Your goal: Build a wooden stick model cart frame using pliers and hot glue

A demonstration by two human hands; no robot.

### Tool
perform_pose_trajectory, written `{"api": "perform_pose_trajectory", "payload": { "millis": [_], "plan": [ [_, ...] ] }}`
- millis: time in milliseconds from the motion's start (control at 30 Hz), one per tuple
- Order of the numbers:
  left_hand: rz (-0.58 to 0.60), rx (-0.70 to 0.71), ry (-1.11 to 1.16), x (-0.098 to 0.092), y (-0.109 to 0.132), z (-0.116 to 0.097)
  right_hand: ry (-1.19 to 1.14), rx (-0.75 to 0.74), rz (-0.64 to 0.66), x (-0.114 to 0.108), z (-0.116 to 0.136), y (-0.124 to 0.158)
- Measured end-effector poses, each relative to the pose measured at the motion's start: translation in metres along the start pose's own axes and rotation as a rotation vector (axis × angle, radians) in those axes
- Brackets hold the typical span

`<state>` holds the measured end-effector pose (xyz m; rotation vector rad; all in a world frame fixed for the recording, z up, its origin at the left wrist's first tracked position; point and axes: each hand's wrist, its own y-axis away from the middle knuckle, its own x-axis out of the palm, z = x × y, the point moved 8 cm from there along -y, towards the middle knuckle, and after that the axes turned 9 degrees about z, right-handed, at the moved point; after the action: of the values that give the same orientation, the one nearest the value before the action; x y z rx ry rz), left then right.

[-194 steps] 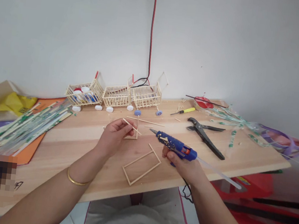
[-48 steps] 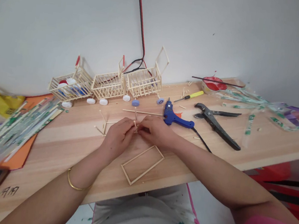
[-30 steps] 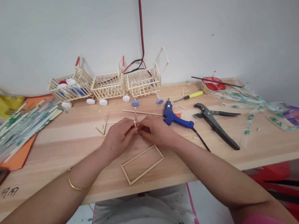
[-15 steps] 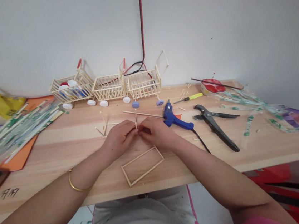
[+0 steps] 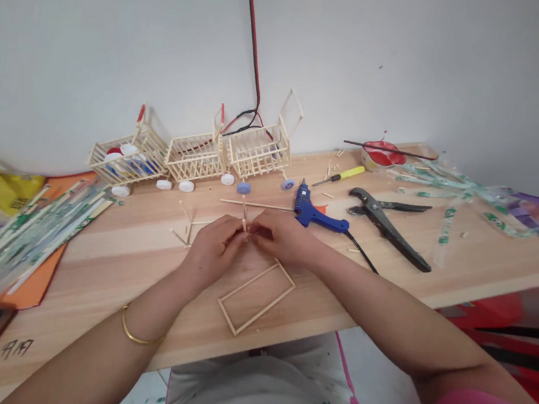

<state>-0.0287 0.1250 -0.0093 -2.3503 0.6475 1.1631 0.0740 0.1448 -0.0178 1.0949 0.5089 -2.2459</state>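
Observation:
My left hand (image 5: 213, 247) and my right hand (image 5: 280, 235) meet over the middle of the wooden table (image 5: 122, 256). Both pinch a small frame of thin wooden sticks (image 5: 244, 222), most of it hidden under the fingers. A finished rectangular stick frame (image 5: 257, 296) lies flat just in front of my hands. The blue glue gun (image 5: 314, 212) rests on the table just behind my right hand, its black cord trailing toward the front edge.
Three stick baskets with bottle-cap wheels (image 5: 197, 155) stand by the wall. Black pliers (image 5: 386, 223), a yellow-handled screwdriver (image 5: 343, 175) and a red dish (image 5: 382, 155) lie to the right. Wrapped sticks (image 5: 17, 238) cover orange paper at the left. Loose sticks (image 5: 186, 225) lie nearby.
Earlier my right hand held the glue gun and my left a stick piece. The gun now lies on the table and both hands press the small frame together, holding still.

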Motion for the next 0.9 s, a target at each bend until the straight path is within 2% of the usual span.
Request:
{"api": "perform_pose_trajectory", "payload": {
  "millis": [367, 667, 900],
  "plan": [
    [-0.043, -0.012, 0.012, -0.007, 0.002, -0.002, 0.021, 0.000, 0.014, 0.000, 0.002, 0.001],
    [-0.026, -0.034, 0.032, -0.006, 0.000, -0.001, 0.039, 0.004, 0.013, 0.001, 0.000, 0.001],
    [-0.004, -0.126, -0.073, -0.004, 0.003, 0.014, 0.039, 0.041, 0.007, 0.002, 0.000, 0.001]
  ]
}}
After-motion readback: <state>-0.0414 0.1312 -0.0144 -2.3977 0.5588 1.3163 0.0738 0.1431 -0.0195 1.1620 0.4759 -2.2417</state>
